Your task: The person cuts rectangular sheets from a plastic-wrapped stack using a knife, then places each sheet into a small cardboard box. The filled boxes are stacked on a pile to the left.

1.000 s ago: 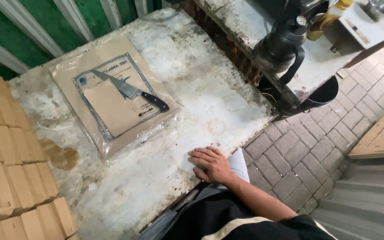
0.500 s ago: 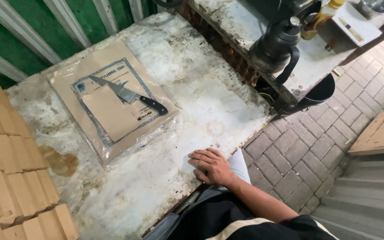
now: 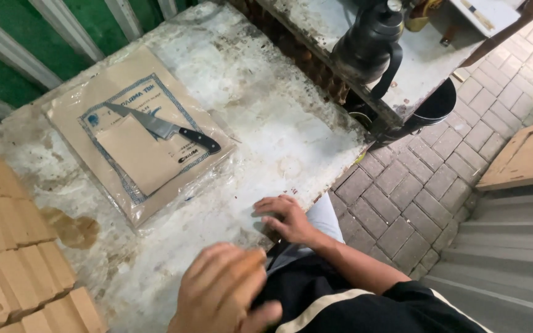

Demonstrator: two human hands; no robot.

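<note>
Right hand [image 3: 288,219] rests flat and empty at the bench [image 3: 266,123] edge, left hand [image 3: 220,296] blurred at lower centre, its grip unclear; the knife [image 3: 165,129] lies upper left, likely reached for next.

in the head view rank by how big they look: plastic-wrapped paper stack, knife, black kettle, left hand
1. plastic-wrapped paper stack
2. left hand, though it sits close to the camera, which inflates it
3. black kettle and knife look alike; no clear ranking.
</note>
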